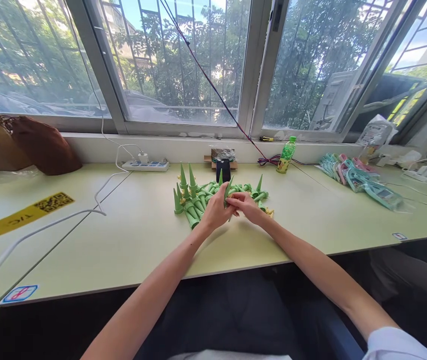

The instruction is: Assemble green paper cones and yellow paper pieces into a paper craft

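Note:
In the head view my left hand (216, 209) is closed around a slim green cone (229, 187), its pointed tip up. My right hand (247, 206) meets it from the right, with thumb and fingers pinched at the cone's side; what lies between those fingertips is too small to make out. Behind and beside both hands spreads a pile of similar green cones (197, 202), several upright and many lying on their sides. Small yellow pieces (269, 212) show near the right wrist and among the cones.
Behind the pile a dark phone-like object (223, 170) leans by a small cardboard box (207, 159). A green-labelled bottle (287, 156), a power strip (146, 165), a brown bag (44, 146) and bagged pastel items (363, 181) stand along the table's back. A white cable (66, 216) crosses the left side.

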The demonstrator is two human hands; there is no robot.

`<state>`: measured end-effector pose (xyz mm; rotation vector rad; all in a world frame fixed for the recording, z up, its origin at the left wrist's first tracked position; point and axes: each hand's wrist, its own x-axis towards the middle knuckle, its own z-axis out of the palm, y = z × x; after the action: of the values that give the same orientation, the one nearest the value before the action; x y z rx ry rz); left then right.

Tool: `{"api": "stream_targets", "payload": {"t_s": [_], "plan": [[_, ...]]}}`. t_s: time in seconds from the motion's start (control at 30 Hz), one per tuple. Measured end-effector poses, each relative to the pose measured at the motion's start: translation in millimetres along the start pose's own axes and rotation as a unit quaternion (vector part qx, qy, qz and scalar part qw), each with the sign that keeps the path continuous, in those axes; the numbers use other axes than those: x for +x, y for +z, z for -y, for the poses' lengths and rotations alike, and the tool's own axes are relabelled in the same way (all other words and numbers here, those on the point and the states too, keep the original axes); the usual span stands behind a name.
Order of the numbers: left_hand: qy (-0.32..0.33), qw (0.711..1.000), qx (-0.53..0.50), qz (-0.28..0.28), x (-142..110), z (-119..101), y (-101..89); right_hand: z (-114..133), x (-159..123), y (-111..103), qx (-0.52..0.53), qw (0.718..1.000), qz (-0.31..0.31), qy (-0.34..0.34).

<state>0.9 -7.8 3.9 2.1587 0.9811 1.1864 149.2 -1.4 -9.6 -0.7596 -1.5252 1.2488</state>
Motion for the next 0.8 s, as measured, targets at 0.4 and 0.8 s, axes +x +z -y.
{"api": "stream_targets", "payload": {"t_s": [0.4,0.8], "plan": [[0.021,0.997,0.048,-0.051,4,15,6.5,-1,3,0,-0.143,0.981,-0.116,-0.068],[-0.058,0.991,-0.103,-0.061,11,16,6.2,0,0,0,-0.305,0.923,-0.207,-0.114]]}}
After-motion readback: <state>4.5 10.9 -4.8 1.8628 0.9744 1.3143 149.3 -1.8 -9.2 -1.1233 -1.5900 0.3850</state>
